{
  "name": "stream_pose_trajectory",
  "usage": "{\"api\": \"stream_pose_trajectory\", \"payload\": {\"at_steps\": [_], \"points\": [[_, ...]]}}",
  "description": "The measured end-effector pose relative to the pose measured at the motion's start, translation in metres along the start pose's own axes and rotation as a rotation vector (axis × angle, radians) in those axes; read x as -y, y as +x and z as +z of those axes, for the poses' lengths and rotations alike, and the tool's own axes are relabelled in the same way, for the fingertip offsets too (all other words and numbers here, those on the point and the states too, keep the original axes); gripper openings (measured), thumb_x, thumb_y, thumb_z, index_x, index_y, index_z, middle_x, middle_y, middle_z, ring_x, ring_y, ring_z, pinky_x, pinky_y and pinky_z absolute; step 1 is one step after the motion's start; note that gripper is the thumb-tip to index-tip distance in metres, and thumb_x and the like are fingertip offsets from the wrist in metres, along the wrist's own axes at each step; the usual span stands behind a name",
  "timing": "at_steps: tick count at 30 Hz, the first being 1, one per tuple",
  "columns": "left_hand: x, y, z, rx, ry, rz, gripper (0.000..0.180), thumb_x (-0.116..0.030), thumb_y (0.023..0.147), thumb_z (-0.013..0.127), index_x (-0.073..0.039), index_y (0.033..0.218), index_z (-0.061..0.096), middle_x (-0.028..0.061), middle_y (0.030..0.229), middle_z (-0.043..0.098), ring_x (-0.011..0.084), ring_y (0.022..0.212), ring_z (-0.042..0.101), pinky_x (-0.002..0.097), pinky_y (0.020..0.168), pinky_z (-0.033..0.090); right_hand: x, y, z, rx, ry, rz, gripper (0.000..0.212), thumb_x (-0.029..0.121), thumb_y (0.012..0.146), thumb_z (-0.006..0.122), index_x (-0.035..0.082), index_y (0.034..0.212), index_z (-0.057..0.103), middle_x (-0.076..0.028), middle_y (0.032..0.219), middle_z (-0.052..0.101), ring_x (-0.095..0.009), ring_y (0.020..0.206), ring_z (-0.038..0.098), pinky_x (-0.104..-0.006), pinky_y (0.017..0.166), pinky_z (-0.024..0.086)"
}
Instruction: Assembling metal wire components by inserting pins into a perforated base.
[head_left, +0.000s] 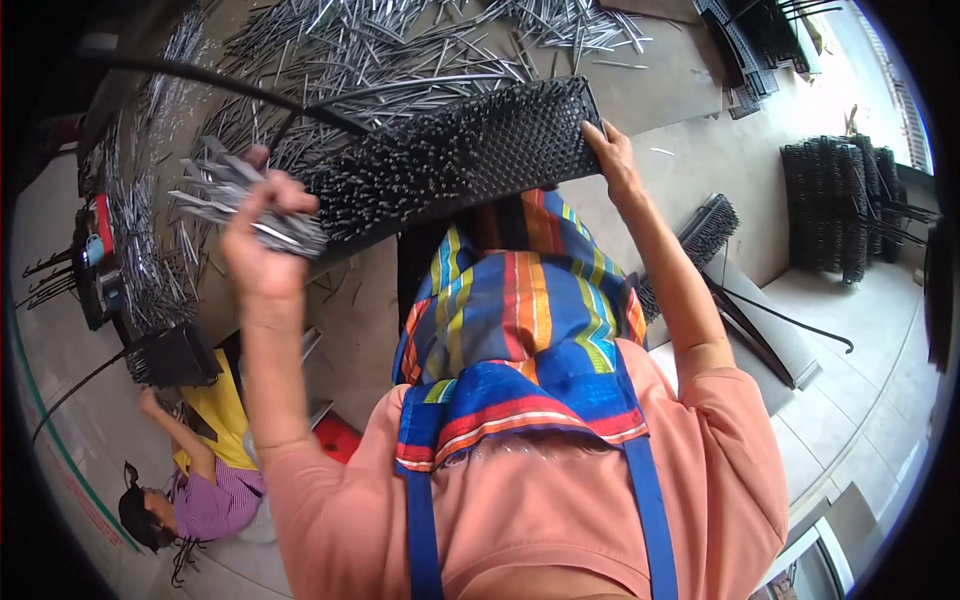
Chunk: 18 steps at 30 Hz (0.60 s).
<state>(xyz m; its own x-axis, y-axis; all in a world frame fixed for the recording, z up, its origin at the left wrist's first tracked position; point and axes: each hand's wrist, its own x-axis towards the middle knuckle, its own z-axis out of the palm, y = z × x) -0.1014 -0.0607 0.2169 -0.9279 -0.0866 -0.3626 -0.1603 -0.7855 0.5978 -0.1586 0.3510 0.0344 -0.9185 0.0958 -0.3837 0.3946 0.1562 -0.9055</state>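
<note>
A long black rack (540,130) with a honeycomb of small holes lies slantwise before my lap. Its left and middle parts are crowded with upright dark pins, while the holes at its right end show bare. My right hand (613,158) grips the rack's right end, thumb over the rim. Over the left end, my left hand (265,235) is closed round a bunch of thin silvery metal strips (213,195), slightly smeared by motion. A black bent rod (230,82) crosses above the rack's left part; I cannot tell where it is fastened.
Loose metal strips (390,35) lie heaped on the table beyond the rack. Another person (215,490) in a purple top and yellow apron works at the lower left beside a black rack (180,355). Stacked black racks (830,205) stand at right; another rack (708,230) leans near my right forearm.
</note>
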Motion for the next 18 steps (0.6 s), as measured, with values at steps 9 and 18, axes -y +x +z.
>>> {"api": "stream_pose_trajectory", "payload": {"at_steps": [9,18], "points": [[0.142,-0.054,-0.020,0.165,0.030,-0.317,0.036,0.002,0.079,0.062,-0.006,0.114,0.056,0.0102,0.095,0.062,0.0222,0.086,0.063,0.0415,0.081,0.056,0.003,-0.052,0.052,-0.061,0.157,-0.015,0.032,0.024,0.084,0.072,-0.001,0.103,0.066,-0.002,0.084,0.067,-0.009,0.072,0.060,-0.0257,0.068,0.048],[0.180,-0.067,-0.009,0.284,-0.013,-0.684,0.030,0.002,0.080,0.063,0.000,0.110,0.060,0.0107,0.088,0.067,0.0226,0.076,0.067,0.0381,0.076,0.058,0.077,-0.089,0.073,-0.008,-0.219,-0.666,0.046,0.029,0.088,0.065,0.000,0.123,0.058,-0.013,0.124,0.061,-0.020,0.111,0.058,-0.0330,0.094,0.045]]}}
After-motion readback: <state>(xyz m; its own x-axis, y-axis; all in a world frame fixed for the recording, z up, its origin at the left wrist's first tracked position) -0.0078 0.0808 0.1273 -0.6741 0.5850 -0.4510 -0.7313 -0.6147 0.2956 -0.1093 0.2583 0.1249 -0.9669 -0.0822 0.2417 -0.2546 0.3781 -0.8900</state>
